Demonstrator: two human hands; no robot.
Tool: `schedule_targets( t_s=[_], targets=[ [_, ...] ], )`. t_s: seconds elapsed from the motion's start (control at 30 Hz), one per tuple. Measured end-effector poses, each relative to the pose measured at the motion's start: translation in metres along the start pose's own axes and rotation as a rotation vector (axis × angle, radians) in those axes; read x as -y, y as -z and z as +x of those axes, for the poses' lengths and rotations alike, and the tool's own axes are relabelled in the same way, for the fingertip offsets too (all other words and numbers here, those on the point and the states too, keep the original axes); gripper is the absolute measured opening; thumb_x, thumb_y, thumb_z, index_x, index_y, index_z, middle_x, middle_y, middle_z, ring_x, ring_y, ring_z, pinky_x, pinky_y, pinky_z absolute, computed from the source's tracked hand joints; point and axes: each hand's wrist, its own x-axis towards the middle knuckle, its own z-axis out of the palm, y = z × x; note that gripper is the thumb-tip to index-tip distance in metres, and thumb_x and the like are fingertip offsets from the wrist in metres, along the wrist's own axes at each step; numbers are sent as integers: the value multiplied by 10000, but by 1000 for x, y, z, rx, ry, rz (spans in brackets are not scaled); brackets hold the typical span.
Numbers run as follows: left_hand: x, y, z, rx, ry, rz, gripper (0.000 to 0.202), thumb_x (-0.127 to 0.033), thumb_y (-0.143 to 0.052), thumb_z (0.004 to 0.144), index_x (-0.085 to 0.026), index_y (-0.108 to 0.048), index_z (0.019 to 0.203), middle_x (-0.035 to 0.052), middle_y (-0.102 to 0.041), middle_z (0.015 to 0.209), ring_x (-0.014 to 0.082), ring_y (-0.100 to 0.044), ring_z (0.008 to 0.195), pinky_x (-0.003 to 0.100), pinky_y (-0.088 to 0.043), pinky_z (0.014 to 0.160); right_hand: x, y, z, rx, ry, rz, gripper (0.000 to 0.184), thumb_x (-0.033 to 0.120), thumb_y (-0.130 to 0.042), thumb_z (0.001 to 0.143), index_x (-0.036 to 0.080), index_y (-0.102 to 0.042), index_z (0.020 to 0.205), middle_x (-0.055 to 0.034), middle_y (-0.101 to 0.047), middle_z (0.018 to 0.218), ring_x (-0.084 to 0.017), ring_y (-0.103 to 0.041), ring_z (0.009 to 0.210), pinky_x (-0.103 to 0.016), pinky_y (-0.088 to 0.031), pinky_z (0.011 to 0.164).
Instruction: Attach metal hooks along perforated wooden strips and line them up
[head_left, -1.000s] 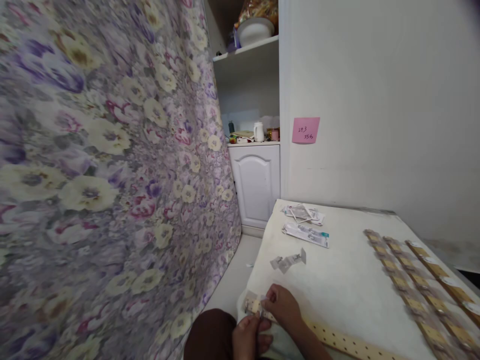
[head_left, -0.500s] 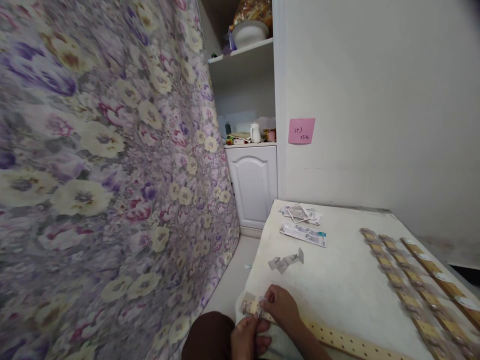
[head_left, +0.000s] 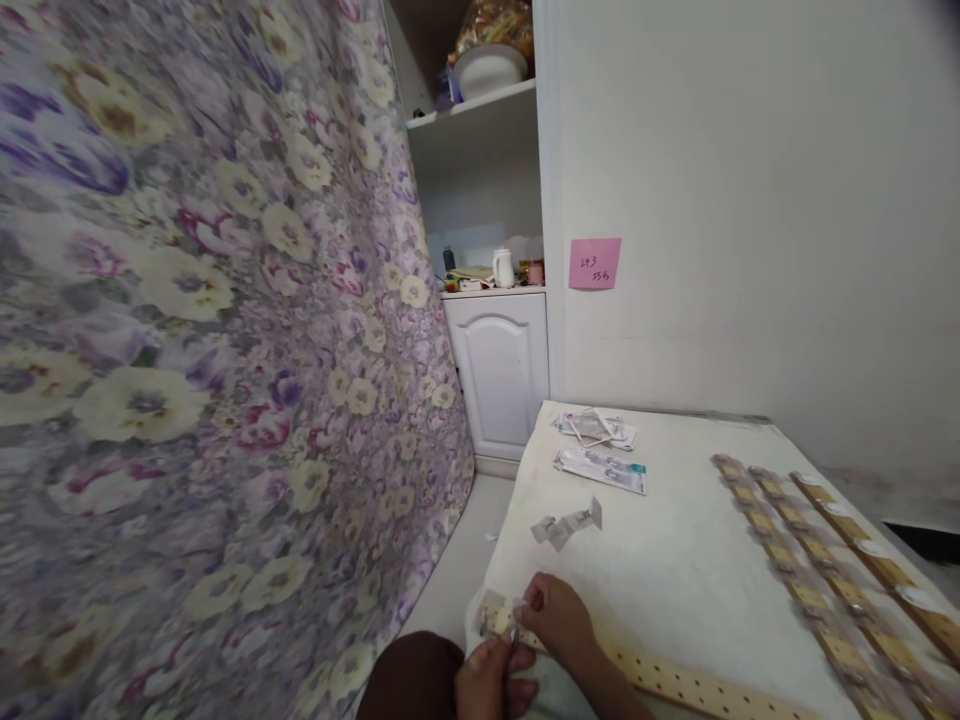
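Perforated strip [head_left: 667,676], pale yellow with rows of dark holes, lies along the near edge of the white table [head_left: 660,570], running from the table's near left corner to the bottom of the view; the right forearm covers part of it. At its left end, the left hand [head_left: 491,680] has thumb and fingers closed narrowly on a small shiny piece [head_left: 514,633] against the strip; its exact form is too small to tell. The right hand [head_left: 555,612], just beside, holds a tight pinch on an edge of clear film [head_left: 520,602]. Whether film and shiny piece are joined cannot be determined.

Beyond the hands lie loose grey packets [head_left: 566,525], then a flat package [head_left: 601,470] and a pile of packaging [head_left: 595,428]. Well apart to the right, two packet-covered strips [head_left: 784,558] lie alongside a brown strip [head_left: 891,572] bearing white pieces.
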Motion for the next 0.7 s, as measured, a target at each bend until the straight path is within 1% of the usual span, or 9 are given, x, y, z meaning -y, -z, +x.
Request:
schedule_targets(
  t_s=[0.17,0.3,0.47,0.7],
  targets=[
    [-1,0,4,18,29,21,423,-472,-767,521,-132,-580,690,47,-699,581,123,-572,360,194,-341,368,1,1,1,9,-15,2,70,235,-618,624,202,-604,683,14,-627,700,-142,-554,685,-227,-349,618],
    [-2,-1,2,16,15,24,415,-484,-750,544,-134,-575,682,38,-688,560,114,-557,349,190,-327,367,2,2,2,19,-31,-2,80,224,-632,604,199,-611,676,17,-628,683,-141,-557,673,-223,-336,590],
    [-4,-3,-1,8,8,44,400,-466,-759,535,-142,-570,674,43,-694,564,115,-550,347,197,-335,369,3,3,3,34,-47,-15,81,214,-632,600,202,-623,679,26,-628,671,-131,-549,653,-216,-320,570],
    [-3,0,6,16,36,58,392,-465,-759,539,-148,-573,676,18,-685,540,104,-538,333,200,-360,370,3,2,4,35,-58,-21,103,224,-648,596,214,-628,696,32,-639,688,-128,-540,652,-219,-318,583]
  ],
)
